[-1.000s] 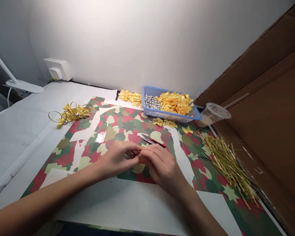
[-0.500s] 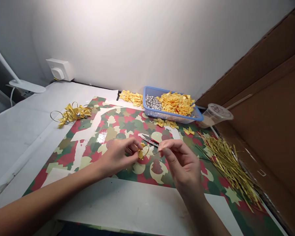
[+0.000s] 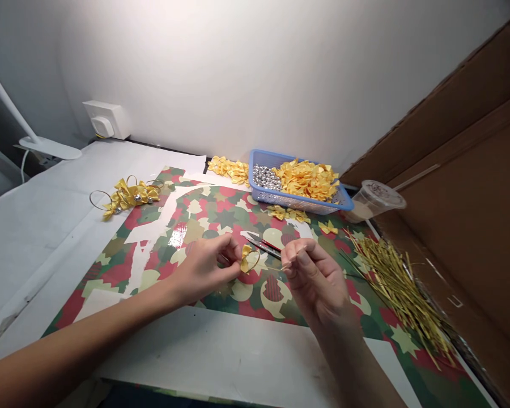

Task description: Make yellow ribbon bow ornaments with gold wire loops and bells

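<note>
My left hand [image 3: 210, 260] pinches a yellow ribbon bow [image 3: 245, 259] between thumb and fingers. A thin gold tie [image 3: 255, 262] curves in a loop out of the bow, and its free end runs toward my right hand [image 3: 317, 277]. Thumb and fingertips of that hand are pressed together at the tie's end, a little above the patterned sheet [image 3: 225, 294]. Just behind the two hands lies a pair of scissors or snips [image 3: 261, 243] with red on the handle, partly covered by my right fingers.
A blue basket [image 3: 300, 205] holds silver bells [image 3: 267, 177] and yellow bows [image 3: 308, 178]. More bows [image 3: 229, 169] lie beside it. Gold ties [image 3: 399, 289] are heaped at right, near a clear plastic cup [image 3: 372, 201]. Finished-looking looped bows [image 3: 131, 195] lie at left. A cardboard wall [image 3: 463, 170] bounds the right side.
My right hand has shifted slightly right and turned, its fingers now more curled round the tie's end. My left hand stays at the bow. The view has moved slightly.
</note>
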{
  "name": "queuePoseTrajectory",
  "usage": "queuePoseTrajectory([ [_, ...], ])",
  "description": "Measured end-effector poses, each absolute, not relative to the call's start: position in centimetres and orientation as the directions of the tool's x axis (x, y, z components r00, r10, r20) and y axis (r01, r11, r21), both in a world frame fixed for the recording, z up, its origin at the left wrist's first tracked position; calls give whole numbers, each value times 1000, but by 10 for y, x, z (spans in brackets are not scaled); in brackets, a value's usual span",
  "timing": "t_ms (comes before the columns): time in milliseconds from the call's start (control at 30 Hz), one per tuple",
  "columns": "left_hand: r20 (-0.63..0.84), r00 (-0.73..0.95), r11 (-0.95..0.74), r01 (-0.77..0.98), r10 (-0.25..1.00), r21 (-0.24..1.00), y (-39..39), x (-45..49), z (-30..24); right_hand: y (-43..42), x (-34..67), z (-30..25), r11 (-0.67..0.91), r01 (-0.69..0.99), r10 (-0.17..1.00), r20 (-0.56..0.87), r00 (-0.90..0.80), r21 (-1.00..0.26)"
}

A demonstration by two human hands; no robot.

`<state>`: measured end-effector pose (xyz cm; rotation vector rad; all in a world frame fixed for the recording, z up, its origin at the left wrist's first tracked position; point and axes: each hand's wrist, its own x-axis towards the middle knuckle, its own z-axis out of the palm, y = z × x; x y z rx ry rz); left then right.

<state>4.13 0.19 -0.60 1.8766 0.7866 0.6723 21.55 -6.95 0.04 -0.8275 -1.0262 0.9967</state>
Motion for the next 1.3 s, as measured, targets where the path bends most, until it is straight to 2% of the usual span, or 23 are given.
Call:
queuePoseTrajectory([
  [133, 110, 636, -325, 232, 764, 917, 2, 42, -4, -70, 216, 0, 326, -288, 943, 286, 171, -901],
  [400, 86, 643, -288, 215, 761, 933, 1, 42, -5, -71, 216, -1, 328, -189, 940, 300, 161, -926],
  [667, 90, 637, -291, 218, 766, 931, 4, 42, -9, -68, 219, -2, 316, -171, 933, 273, 234, -933],
  [833, 52, 650, -253, 219, 758, 942, 3, 43, -7, -66, 222, -1, 279, -247, 929, 196, 313, -928],
  [1000, 58, 693, -269, 201, 719, 942, 1, 44, -4, -65, 223, 1, 288, -318, 926, 178, 333, -903],
  [1167, 138, 657, -379, 240, 741, 894, 0, 43, -6, -64, 224, -1, 314, -207, 911, 232, 342, -926],
  [1300, 207, 642, -452, 244, 739, 858, -1, 43, -6, -67, 221, -2, 352, -29, 880, 320, 351, -936],
])
